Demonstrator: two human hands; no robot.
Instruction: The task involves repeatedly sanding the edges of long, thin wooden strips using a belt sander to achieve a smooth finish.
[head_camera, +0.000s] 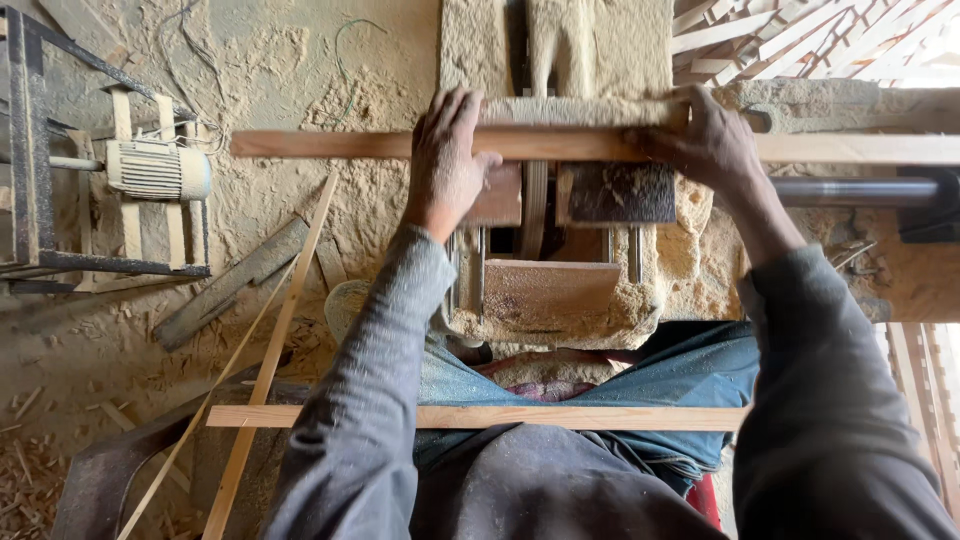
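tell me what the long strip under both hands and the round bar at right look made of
Strip: bare sawn wood, reddish-tan with lengthwise grain, unfinished and matte. Bar: likely steel, smooth grey cylinder with a dull sheen. Left hand and right hand press on the strip.

Sawdust-caked saw bench (560, 300) below both hands (445, 160), carrying a long wooden strip (340, 144) laid crosswise under the palms. Sawdust-covered floor (270, 70) left of the left hand: an electric motor (158, 169) in a slatted frame, loose thin battens (268, 360), a dark plank (232, 284).
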